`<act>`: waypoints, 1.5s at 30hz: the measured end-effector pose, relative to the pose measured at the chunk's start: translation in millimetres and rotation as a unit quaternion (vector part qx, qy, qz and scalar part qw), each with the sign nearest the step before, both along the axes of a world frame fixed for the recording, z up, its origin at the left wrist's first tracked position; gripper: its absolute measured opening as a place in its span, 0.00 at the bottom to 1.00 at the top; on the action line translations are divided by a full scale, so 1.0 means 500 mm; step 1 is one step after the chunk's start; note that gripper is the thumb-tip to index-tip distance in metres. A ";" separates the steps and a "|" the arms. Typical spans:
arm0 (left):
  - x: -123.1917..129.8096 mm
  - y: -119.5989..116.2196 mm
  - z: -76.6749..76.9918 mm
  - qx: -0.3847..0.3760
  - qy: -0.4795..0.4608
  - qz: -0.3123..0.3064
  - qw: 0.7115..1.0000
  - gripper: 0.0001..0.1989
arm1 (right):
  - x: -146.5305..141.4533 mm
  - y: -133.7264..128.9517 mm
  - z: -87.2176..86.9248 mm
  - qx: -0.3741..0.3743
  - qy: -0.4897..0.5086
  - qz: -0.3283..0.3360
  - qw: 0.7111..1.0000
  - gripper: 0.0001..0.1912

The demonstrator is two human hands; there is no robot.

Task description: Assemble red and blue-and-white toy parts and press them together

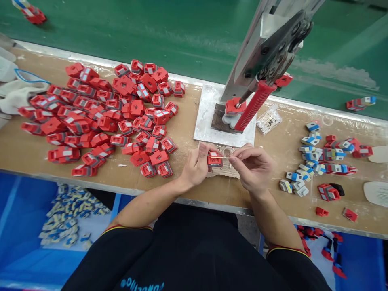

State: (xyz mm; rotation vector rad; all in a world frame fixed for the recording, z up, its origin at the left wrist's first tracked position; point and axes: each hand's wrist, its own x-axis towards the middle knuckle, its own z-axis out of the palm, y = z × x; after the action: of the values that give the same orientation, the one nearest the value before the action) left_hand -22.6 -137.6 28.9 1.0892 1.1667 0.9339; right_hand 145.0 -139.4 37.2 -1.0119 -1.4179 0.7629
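My left hand (195, 166) is closed around a small red plastic toy part (215, 161) with grey trim, near the bench's front edge. A thin cotton swab (223, 157) is pinched between the fingertips of my right hand (254, 167). It lies across the top of the red part; whether its tip touches cannot be told. Just behind the hands sits a small clear round dish (227, 151), partly covered by the right fingers. Under them is a pale, ragged sheet (226, 171). A bag of cotton swabs (269, 119) lies behind my right hand.
A toggle press with a red handle (256, 103) stands on a metal plate (203, 121), a red part beneath it. Many red parts (103, 113) are heaped at left. White-and-blue pieces (309, 155) lie right. Blue bins (18, 226) flank me below the bench; a green belt (151, 32) runs behind.
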 end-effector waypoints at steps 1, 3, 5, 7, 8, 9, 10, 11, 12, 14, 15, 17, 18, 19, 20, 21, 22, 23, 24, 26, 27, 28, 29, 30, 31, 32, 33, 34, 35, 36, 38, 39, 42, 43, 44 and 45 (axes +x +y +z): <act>0.000 0.000 0.001 0.003 0.004 0.001 1.000 0.48 | 0.002 0.001 0.001 0.022 -0.012 0.000 1.000 0.13; -0.002 0.001 0.001 0.010 0.009 0.000 1.000 0.48 | 0.007 0.003 0.002 0.064 -0.033 -0.002 0.997 0.11; -0.003 0.002 0.002 0.017 0.013 0.001 1.000 0.47 | 0.012 0.003 0.005 0.090 -0.054 -0.008 0.994 0.11; -0.004 0.002 0.002 0.024 0.016 0.004 1.000 0.46 | 0.016 0.002 0.008 0.104 -0.074 -0.014 0.992 0.11; -0.004 0.002 0.002 0.027 0.017 0.006 0.999 0.46 | 0.018 0.000 0.010 0.109 -0.081 -0.015 0.991 0.11; -0.004 0.003 0.002 0.031 0.020 0.008 0.999 0.46 | 0.019 -0.001 0.012 0.113 -0.086 -0.016 0.990 0.11; -0.004 0.003 0.002 0.034 0.021 0.008 0.999 0.46 | 0.021 -0.002 0.014 0.116 -0.090 -0.016 0.989 0.12; -0.005 0.004 0.002 0.039 0.023 0.008 0.999 0.46 | 0.024 -0.003 0.016 0.117 -0.093 -0.015 0.989 0.12; -0.005 0.004 0.002 0.043 0.023 0.007 0.999 0.46 | 0.027 -0.003 0.018 0.117 -0.094 -0.012 0.989 0.12; -0.005 0.006 0.001 0.050 0.019 0.007 0.999 0.46 | 0.036 0.000 0.021 0.114 -0.090 -0.008 0.989 0.12; -0.006 0.007 0.001 0.054 0.016 0.008 0.998 0.46 | 0.042 0.002 0.022 0.114 -0.084 -0.012 0.990 0.11; -0.007 0.009 -0.002 0.063 0.016 0.012 0.998 0.46 | 0.050 0.006 0.025 0.120 -0.069 -0.033 0.990 0.12; -0.008 0.010 -0.003 0.069 0.021 0.015 0.997 0.45 | 0.051 0.008 0.025 0.124 -0.063 -0.043 0.989 0.12; -0.008 0.010 -0.005 0.075 0.029 0.016 0.997 0.45 | 0.051 0.008 0.026 0.126 -0.061 -0.047 0.989 0.12; -0.009 0.010 -0.006 0.081 0.039 0.016 0.996 0.45 | 0.047 0.007 0.026 0.129 -0.065 -0.041 0.989 0.11; -0.009 0.010 -0.008 0.087 0.050 0.015 0.995 0.45 | 0.042 0.006 0.026 0.131 -0.072 -0.028 0.988 0.11; -0.009 0.010 -0.009 0.091 0.059 0.015 0.994 0.45 | 0.035 0.003 0.026 0.135 -0.081 -0.013 0.987 0.10; -0.010 0.009 -0.010 0.096 0.068 0.015 0.993 0.45 | 0.028 0.001 0.025 0.138 -0.090 0.000 0.986 0.10; -0.010 0.009 -0.010 0.101 0.075 0.014 0.992 0.45 | 0.021 -0.002 0.024 0.141 -0.096 0.007 0.985 0.10; -0.010 0.007 -0.010 0.110 0.085 0.013 0.990 0.46 | 0.010 -0.005 0.022 0.143 -0.097 0.007 0.985 0.11; -0.010 0.006 -0.009 0.115 0.087 0.011 0.989 0.46 | 0.006 -0.006 0.021 0.141 -0.094 0.006 0.986 0.11; -0.010 0.006 -0.008 0.118 0.090 0.007 0.989 0.46 | 0.005 -0.006 0.020 0.139 -0.092 0.006 0.986 0.11; -0.010 0.005 -0.007 0.121 0.092 0.005 0.988 0.46 | 0.004 -0.006 0.019 0.138 -0.090 0.008 0.986 0.11; -0.010 0.005 -0.006 0.122 0.094 0.004 0.988 0.46 | 0.004 -0.005 0.019 0.138 -0.091 0.011 0.986 0.11; -0.010 0.005 -0.005 0.122 0.097 0.003 0.988 0.46 | 0.005 -0.005 0.018 0.140 -0.093 0.014 0.986 0.11; -0.010 0.004 -0.004 0.121 0.100 0.002 0.988 0.46 | 0.006 -0.004 0.018 0.142 -0.095 0.017 0.985 0.11; -0.010 0.004 -0.004 0.120 0.102 0.003 0.988 0.46 | 0.006 -0.004 0.018 0.144 -0.097 0.019 0.985 0.11; -0.009 0.004 -0.003 0.119 0.103 0.005 0.988 0.46 | 0.007 -0.003 0.018 0.146 -0.099 0.020 0.984 0.11; -0.009 0.004 -0.003 0.118 0.103 0.007 0.988 0.46 | 0.007 -0.003 0.018 0.147 -0.100 0.020 0.984 0.11; -0.009 0.004 -0.003 0.117 0.103 0.009 0.988 0.46 | 0.006 -0.003 0.018 0.149 -0.101 0.018 0.984 0.11; -0.009 0.004 -0.003 0.116 0.103 0.010 0.988 0.46 | 0.006 -0.003 0.018 0.150 -0.102 0.014 0.983 0.11; -0.009 0.005 -0.003 0.117 0.104 0.009 0.988 0.47 | 0.005 -0.003 0.018 0.151 -0.103 0.012 0.983 0.11; -0.010 0.005 -0.002 0.117 0.107 0.008 0.987 0.47 | 0.006 -0.003 0.019 0.153 -0.108 0.005 0.982 0.11; -0.011 0.005 -0.003 0.117 0.108 0.010 0.987 0.47 | 0.007 -0.003 0.020 0.154 -0.111 0.002 0.982 0.11; -0.012 0.004 -0.003 0.116 0.108 0.012 0.987 0.47 | 0.008 -0.002 0.021 0.155 -0.113 0.001 0.981 0.12; -0.012 0.004 -0.004 0.115 0.109 0.015 0.987 0.46 | 0.009 -0.002 0.022 0.157 -0.116 0.000 0.981 0.12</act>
State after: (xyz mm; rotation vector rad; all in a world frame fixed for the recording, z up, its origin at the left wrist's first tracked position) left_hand -28.6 -135.6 27.1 1.3902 1.2767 1.0093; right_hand 149.6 -140.3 48.3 -0.8721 -1.6775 0.4108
